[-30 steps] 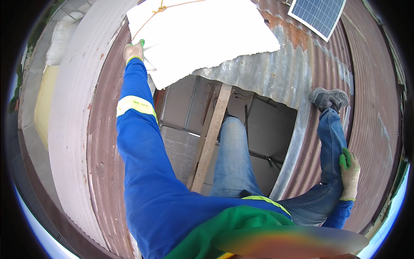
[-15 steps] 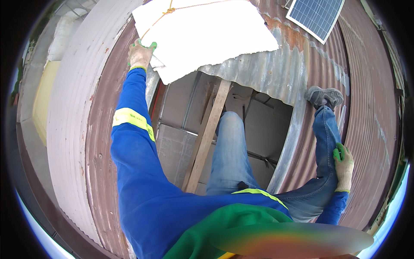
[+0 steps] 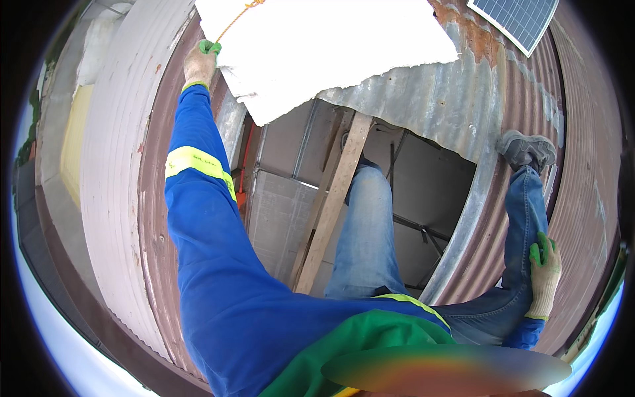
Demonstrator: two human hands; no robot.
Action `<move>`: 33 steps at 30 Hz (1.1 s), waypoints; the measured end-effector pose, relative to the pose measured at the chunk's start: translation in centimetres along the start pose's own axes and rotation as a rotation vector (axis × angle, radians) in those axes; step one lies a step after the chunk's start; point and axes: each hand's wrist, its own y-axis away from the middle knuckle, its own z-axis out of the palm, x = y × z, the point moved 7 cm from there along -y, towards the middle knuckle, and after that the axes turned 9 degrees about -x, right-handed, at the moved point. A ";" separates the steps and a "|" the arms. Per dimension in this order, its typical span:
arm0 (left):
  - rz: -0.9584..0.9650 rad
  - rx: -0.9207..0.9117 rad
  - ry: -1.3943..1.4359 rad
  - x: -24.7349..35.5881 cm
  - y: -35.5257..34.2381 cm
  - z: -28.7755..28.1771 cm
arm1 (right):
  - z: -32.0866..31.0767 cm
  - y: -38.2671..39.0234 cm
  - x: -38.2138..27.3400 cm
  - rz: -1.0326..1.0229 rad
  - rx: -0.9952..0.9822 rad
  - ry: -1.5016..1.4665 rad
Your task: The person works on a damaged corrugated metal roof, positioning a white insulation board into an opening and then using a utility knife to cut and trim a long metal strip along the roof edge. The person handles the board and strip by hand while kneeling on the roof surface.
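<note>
Monitoring remotely: I'm clamping L hand [image 3: 200,64] on orange rope [image 3: 233,25] at L edge of white sheet [image 3: 324,46]. Sheet's lying over grey corr. metal [image 3: 426,102], partly covering far-L corner of roof opening [image 3: 433,175]. R hand [image 3: 546,271] is resting on R leg [image 3: 524,205], fingers loosely apart. Wooden beam [image 3: 336,202] is spanning opening, L leg [image 3: 366,231] reaching down beside it. Solar panel [image 3: 519,20] sitting upper R.
</note>
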 end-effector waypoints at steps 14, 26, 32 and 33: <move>0.037 -0.186 1.019 2.0 5.6 3.7 | 0.4 0.7 0.2 -0.018 0.052 0.043; -0.126 -0.091 1.733 9.1 17.5 6.9 | 20.0 -8.2 -26.9 -0.198 -0.677 -1.593; -0.041 -0.047 1.782 16.2 23.6 8.2 | 18.6 -9.2 -39.4 -0.168 -0.880 -2.313; -0.023 0.009 1.741 16.7 24.0 8.3 | 18.3 -9.9 -39.0 -0.132 -0.842 -2.329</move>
